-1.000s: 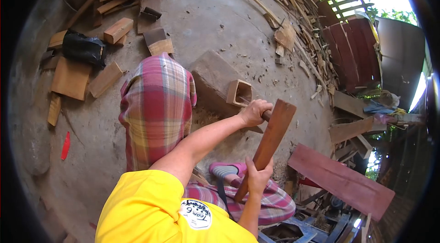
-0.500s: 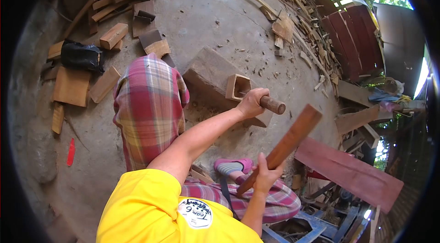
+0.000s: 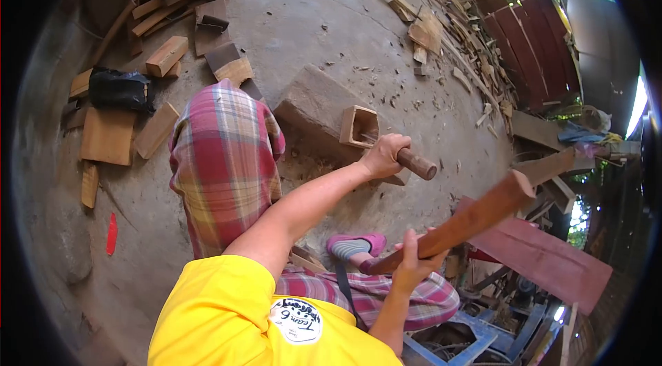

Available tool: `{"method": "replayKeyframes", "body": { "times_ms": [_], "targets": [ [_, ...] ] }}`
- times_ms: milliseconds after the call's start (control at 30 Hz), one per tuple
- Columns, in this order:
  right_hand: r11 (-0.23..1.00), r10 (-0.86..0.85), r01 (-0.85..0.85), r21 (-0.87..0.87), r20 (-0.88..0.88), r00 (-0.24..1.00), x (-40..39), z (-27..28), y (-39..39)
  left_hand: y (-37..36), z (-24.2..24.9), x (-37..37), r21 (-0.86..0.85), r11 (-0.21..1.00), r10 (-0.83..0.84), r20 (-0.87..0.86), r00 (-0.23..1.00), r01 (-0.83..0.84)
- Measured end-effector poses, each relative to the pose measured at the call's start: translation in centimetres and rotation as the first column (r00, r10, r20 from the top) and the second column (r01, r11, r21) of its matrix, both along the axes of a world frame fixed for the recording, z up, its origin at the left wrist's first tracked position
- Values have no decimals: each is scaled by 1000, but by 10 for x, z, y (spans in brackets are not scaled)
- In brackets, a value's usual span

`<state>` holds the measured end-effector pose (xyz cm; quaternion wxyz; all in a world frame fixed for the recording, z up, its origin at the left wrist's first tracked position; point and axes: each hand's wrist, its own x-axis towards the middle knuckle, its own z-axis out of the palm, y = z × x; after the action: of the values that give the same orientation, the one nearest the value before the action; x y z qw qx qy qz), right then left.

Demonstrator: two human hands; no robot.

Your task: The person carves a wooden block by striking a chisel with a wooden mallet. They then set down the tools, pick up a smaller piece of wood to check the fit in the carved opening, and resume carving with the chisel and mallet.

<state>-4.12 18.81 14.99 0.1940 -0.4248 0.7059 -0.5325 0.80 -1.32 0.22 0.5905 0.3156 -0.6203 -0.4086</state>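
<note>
My left hand (image 3: 386, 157) is wrapped around a chisel, whose round wooden handle (image 3: 418, 164) sticks out to the right of my fist. The chisel's metal blade shows only in part, reaching into a small hollow wooden box (image 3: 359, 126). That box rests on its side against a thick, worn wood block (image 3: 317, 100) on the floor. To the lower right, my right hand (image 3: 415, 266) grips a heavy reddish-brown wooden bar (image 3: 476, 216) near its lower end. The bar's thick end is apart from the chisel handle.
Wood offcuts (image 3: 108, 135) and a black-wrapped bundle (image 3: 121, 88) lie at left, near a red object (image 3: 112, 233). My plaid-covered knee (image 3: 224, 159) is beside the block. A strip pile (image 3: 448, 14) lines the upper right. A reddish board (image 3: 545, 255) and blue metal frame (image 3: 476, 342) are lower right.
My right hand has moved slightly right, and the wooden bar has swung right, away from the chisel handle; its end looks larger. My left hand and the chisel have shifted slightly right.
</note>
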Motion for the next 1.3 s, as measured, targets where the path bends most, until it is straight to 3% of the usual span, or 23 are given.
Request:
{"method": "replayKeyframes", "body": {
  "times_ms": [100,167,200,233,267,333,400,500,533,600,667,700,733,767,867,933,1000,1100,1133,1200,1233,1300],
  "targets": [
    [992,-10,12,-129,18,1000,3,-4,-4,1,3,4,-30,1000,-1,54,999,2],
    [996,-92,90,-23,-106,990,-5,-51,-1,-1,10,9,5,1000,-4,31,1000,4],
    [989,138,-105,102,-406,903,-5,-55,-6,-1,12,9,59,998,-12,9,1000,12],
    [978,62,-38,207,-109,992,-2,-54,2,-4,13,9,51,999,-7,7,1000,7],
    [943,-48,-18,332,189,981,2,-52,9,-7,13,11,28,999,21,-4,1000,-20],
    [948,-53,-10,318,190,980,-4,-45,11,-1,12,14,26,999,38,-11,999,-37],
    [959,-73,16,283,191,979,-4,-36,12,-2,17,15,-92,994,62,-7,998,-63],
    [994,-66,51,99,154,986,-1,-13,8,-1,21,14,-161,985,68,35,997,-61],
    [994,-63,47,102,157,986,1,-6,6,-1,17,15,-158,985,71,38,997,-64],
    [996,-8,21,-84,151,989,6,3,2,0,9,15,-49,997,60,27,998,-58],
    [997,-18,28,-75,128,992,-2,-13,4,1,6,14,-37,998,53,20,998,-52],
    [998,13,-30,-51,-311,950,-16,-41,2,0,6,13,-29,998,49,13,999,-49],
    [997,49,-73,-5,-689,723,-15,-46,-3,-2,7,12,-35,998,47,9,999,-46],
    [957,159,-114,267,-154,975,-12,-47,-2,-3,6,12,8,999,32,18,999,-32],
    [944,142,-108,312,-88,986,-3,-19,-4,-8,5,14,44,999,28,19,999,-28],
    [973,25,-43,228,79,997,1,-4,-2,-5,1,13,40,999,9,17,1000,-9],
    [993,85,-100,-62,-217,973,-20,-15,3,-5,2,12,-4,1000,0,40,999,0],
    [985,-37,7,-174,-173,984,-16,-42,5,-4,1,12,-21,1000,-14,66,998,15],
    [991,-11,-13,-136,-174,985,1,-44,1,-4,1,11,-36,999,-12,82,997,15],
    [947,101,-110,302,46,994,-7,-61,0,-4,1,6,-37,999,-4,85,996,7],
    [948,108,-116,297,42,993,-8,-55,-1,-5,1,5,-66,998,30,106,994,-24],
    [948,-17,-54,315,221,975,-4,-32,5,-2,-1,7,-75,995,68,128,990,-59]
  ]
}}
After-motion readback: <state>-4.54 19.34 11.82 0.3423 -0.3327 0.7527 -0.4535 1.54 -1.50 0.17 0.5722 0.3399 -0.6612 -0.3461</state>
